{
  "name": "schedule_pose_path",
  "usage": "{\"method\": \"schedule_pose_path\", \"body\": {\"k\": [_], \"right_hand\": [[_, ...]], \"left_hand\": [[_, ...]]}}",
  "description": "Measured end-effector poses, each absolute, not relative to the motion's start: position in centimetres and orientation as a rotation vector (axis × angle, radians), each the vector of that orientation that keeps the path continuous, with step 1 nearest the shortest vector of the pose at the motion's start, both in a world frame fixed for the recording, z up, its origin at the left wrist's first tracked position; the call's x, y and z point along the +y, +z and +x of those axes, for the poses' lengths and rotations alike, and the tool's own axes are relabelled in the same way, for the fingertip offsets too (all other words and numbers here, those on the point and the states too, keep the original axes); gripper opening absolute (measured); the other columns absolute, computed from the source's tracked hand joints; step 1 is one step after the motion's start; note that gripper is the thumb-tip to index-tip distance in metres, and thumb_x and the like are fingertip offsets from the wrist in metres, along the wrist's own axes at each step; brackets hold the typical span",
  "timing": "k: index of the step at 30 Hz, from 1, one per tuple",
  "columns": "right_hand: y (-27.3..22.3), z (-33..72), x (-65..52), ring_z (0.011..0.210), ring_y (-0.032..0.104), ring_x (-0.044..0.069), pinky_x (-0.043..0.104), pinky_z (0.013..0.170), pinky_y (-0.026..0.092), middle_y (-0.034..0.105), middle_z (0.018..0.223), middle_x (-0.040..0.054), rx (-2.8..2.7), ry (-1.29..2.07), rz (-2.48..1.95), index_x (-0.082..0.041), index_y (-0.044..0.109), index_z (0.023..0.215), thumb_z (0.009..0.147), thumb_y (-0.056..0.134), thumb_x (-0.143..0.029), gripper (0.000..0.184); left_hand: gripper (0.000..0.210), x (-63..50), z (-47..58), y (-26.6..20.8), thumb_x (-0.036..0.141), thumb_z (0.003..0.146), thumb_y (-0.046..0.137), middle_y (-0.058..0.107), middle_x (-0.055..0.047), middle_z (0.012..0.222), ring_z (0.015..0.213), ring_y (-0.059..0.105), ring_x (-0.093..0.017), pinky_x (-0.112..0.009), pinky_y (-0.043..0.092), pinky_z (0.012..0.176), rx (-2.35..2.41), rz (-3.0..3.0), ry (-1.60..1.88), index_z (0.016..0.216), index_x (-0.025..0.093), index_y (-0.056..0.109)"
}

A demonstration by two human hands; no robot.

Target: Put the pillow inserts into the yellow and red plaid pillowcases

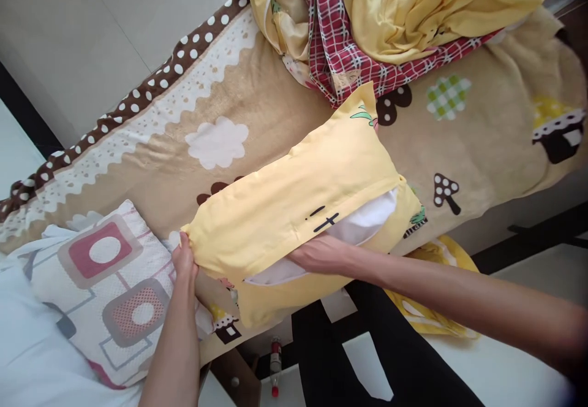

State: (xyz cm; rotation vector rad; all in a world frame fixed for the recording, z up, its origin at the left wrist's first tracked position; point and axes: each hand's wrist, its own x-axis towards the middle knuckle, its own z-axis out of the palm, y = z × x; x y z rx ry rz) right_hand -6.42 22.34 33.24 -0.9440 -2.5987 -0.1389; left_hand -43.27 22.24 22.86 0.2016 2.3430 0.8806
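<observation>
The yellow pillowcase (275,198) lies on the bed (271,116), at its near edge, with its long side roughly parallel to that edge. Its slit opening faces upward and exposes the white pillow (367,216) inside. The left hand (185,257) grasps the pillowcase at the corner of its left end. The right hand (319,252) is inserted in the opening, beneath the flap; its fingers are hidden, so whether they grip cannot be determined.

A patterned cushion (154,327) occupies the near left corner of the bed, just beside the left forearm. Pale blue fabric (37,333) adjoins its left side. Toward the far right part of the bed, a red plaid cloth (331,27) lies bunched, with a yellow cloth (390,15) on top. A polka-dot border (172,64) follows the far edge. Below the near edge, a red-capped bottle (275,364) is visible.
</observation>
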Motion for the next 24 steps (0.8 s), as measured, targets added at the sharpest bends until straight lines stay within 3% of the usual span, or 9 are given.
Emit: {"method": "schedule_pose_path", "body": {"k": [2, 3, 5, 8, 11, 14, 17, 21, 24], "right_hand": [[34.7, -3.2, 23.1, 0.058, 0.060, 0.009, 0.030, 0.076, 0.056, 0.072, 0.063, 0.0022, -2.677, 0.569, -0.757, -0.018, 0.076, 0.075, 0.104, 0.035, -0.040, 0.055], [35.0, -1.6, 24.0, 0.064, 0.065, 0.011, 0.023, 0.068, 0.054, 0.074, 0.069, 0.0017, -2.624, 0.963, -0.762, -0.023, 0.079, 0.083, 0.099, 0.047, -0.038, 0.039], [34.3, 1.2, 27.2, 0.076, 0.069, 0.014, 0.025, 0.071, 0.053, 0.077, 0.085, 0.0027, -2.402, 1.424, -1.072, -0.026, 0.078, 0.100, 0.098, 0.048, -0.037, 0.031], [30.3, 2.3, 33.7, 0.107, 0.065, 0.024, 0.040, 0.093, 0.046, 0.072, 0.117, 0.0093, -2.233, 1.135, -1.665, -0.022, 0.070, 0.120, 0.099, 0.041, -0.034, 0.037], [25.8, -0.1, 38.9, 0.128, 0.052, 0.032, 0.052, 0.107, 0.031, 0.061, 0.137, 0.0142, -2.482, 1.113, -1.686, -0.019, 0.059, 0.134, 0.095, 0.050, -0.039, 0.045], [23.8, -2.8, 40.4, 0.117, 0.060, 0.033, 0.048, 0.102, 0.035, 0.067, 0.126, 0.0160, -2.720, 1.494, -1.659, -0.016, 0.059, 0.134, 0.084, 0.063, -0.055, 0.064], [24.4, -4.0, 39.3, 0.099, 0.065, 0.029, 0.035, 0.084, 0.042, 0.073, 0.107, 0.0128, -2.725, 1.722, -1.573, -0.015, 0.072, 0.113, 0.076, 0.069, -0.060, 0.059], [26.8, -4.5, 36.9, 0.084, 0.063, 0.020, 0.028, 0.067, 0.036, 0.073, 0.092, 0.0079, -2.720, 1.518, -1.456, -0.017, 0.074, 0.093, 0.087, 0.061, -0.048, 0.034], [27.4, -5.0, 35.8, 0.081, 0.059, 0.018, 0.030, 0.070, 0.032, 0.071, 0.089, 0.0085, -2.894, 1.140, -1.193, -0.017, 0.072, 0.085, 0.095, 0.053, -0.034, 0.027]], "left_hand": [[0.025, 22.1, -43.5, 23.3, 0.041, 0.082, 0.058, 0.067, -0.005, 0.083, 0.090, 0.066, -0.019, -0.033, 0.055, 0.087, 2.161, 0.180, 0.914, 0.083, 0.017, 0.063], [0.023, 22.1, -43.6, 23.7, 0.039, 0.080, 0.057, 0.069, -0.005, 0.084, 0.091, 0.067, -0.019, -0.033, 0.055, 0.087, 2.060, 0.164, 0.937, 0.084, 0.017, 0.064], [0.018, 21.8, -43.6, 24.4, 0.031, 0.073, 0.060, 0.069, -0.004, 0.083, 0.091, 0.067, -0.020, -0.033, 0.055, 0.089, 1.938, 0.142, 0.973, 0.084, 0.018, 0.064], [0.022, 20.9, -42.9, 25.7, 0.024, 0.068, 0.067, 0.069, -0.002, 0.085, 0.087, 0.067, -0.019, -0.033, 0.054, 0.089, 2.041, 0.287, 0.981, 0.089, 0.019, 0.062], [0.027, 19.3, -41.9, 27.6, 0.036, 0.075, 0.070, 0.065, -0.001, 0.085, 0.085, 0.063, -0.018, -0.034, 0.052, 0.089, 2.288, 0.719, 0.912, 0.093, 0.019, 0.060], [0.035, 17.1, -41.9, 29.5, 0.049, 0.078, 0.067, 0.062, -0.001, 0.085, 0.082, 0.059, -0.019, -0.036, 0.052, 0.087, 2.509, 0.968, 0.846, 0.094, 0.018, 0.060], [0.038, 14.8, -42.9, 30.2, 0.054, 0.079, 0.064, 0.060, -0.001, 0.078, 0.071, 0.055, -0.018, -0.035, 0.053, 0.076, 2.584, 0.826, 0.843, 0.090, 0.017, 0.062], [0.033, 12.5, -44.2, 27.8, 0.048, 0.080, 0.060, 0.054, -0.002, 0.057, 0.070, 0.058, -0.024, -0.038, 0.053, 0.076, 2.625, 0.643, 0.465, 0.065, 0.019, 0.061], [0.030, 11.9, -44.9, 25.6, 0.045, 0.078, 0.065, 0.059, -0.004, 0.058, 0.083, 0.064, -0.028, -0.039, 0.054, 0.081, 2.533, 0.529, 0.414, 0.063, 0.019, 0.064]]}}
